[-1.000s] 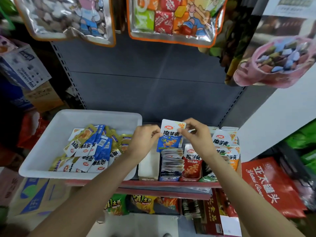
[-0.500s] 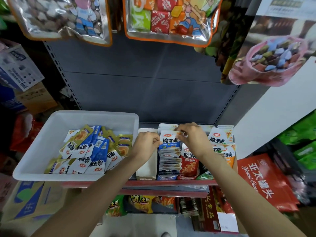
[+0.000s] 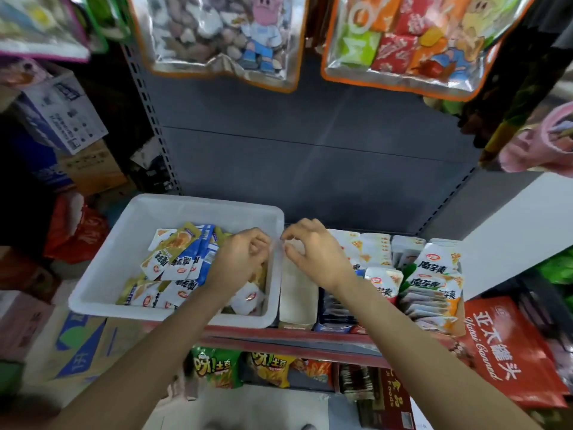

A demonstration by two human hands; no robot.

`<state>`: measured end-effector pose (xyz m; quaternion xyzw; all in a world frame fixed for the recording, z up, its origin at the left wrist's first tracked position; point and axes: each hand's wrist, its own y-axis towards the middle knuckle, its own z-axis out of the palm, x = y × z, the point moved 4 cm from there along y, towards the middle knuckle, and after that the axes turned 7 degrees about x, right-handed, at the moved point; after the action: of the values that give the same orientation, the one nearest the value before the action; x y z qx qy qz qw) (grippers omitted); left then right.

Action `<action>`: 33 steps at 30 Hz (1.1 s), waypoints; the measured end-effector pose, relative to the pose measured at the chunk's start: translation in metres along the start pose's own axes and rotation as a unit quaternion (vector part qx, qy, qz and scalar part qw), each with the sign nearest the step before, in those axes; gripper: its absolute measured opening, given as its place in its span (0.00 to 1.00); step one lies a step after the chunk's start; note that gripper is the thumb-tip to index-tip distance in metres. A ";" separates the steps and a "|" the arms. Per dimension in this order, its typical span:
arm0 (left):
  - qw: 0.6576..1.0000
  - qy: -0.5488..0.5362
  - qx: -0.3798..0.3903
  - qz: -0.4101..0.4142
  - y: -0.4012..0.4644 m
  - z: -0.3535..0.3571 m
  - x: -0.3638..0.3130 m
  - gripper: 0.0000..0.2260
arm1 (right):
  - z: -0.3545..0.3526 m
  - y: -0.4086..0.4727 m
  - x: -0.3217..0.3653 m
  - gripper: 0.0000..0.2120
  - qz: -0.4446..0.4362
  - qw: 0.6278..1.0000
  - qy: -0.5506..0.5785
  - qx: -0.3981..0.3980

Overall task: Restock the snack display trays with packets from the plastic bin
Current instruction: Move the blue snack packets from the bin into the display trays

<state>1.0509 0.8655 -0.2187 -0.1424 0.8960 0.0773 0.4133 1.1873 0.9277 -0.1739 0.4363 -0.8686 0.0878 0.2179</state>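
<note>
Packets (image 3: 183,268) heaped in white plastic bin (image 3: 145,225) at 9 o'clock of frame centre — blue, yellow and white sachets, overlapping, too jumbled for an exact count. Bin resting on red-edged shelf (image 3: 279,332), touching the display trays at 3 o'clock of it.

Display trays counted left to right: four visible. First tray (image 3: 297,293), just beside the bin, apparently bare of stock; second tray (image 3: 336,308) holding a row of blue packets; third (image 3: 383,280) red ones; fourth (image 3: 434,287) orange-and-white ones, fanned and leaning.

Left hand (image 3: 240,259) over the bin's right half, fingers curled downward among the packets; whether anything is pinched cannot be told. Right hand (image 3: 313,252) above the back of the first tray, thumb and forefinger curved toward each other, nothing visible between them — grip apparently loose and holding nothing.

Progress, as a judgement: three trays stocked, one tray unfilled, a large share of the bin's contents left to move. Roughly midway, perhaps less.
</note>
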 end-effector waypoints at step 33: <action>0.938 0.331 0.064 -0.081 -0.028 -0.097 0.136 0.15 | 0.159 0.097 0.074 0.29 0.143 0.971 0.054 0.184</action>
<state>0.9056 0.7881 -0.2603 -0.2049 0.9707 -0.0652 0.1068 1.0230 0.8781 -0.2783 0.3348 -0.8778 0.3001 0.1653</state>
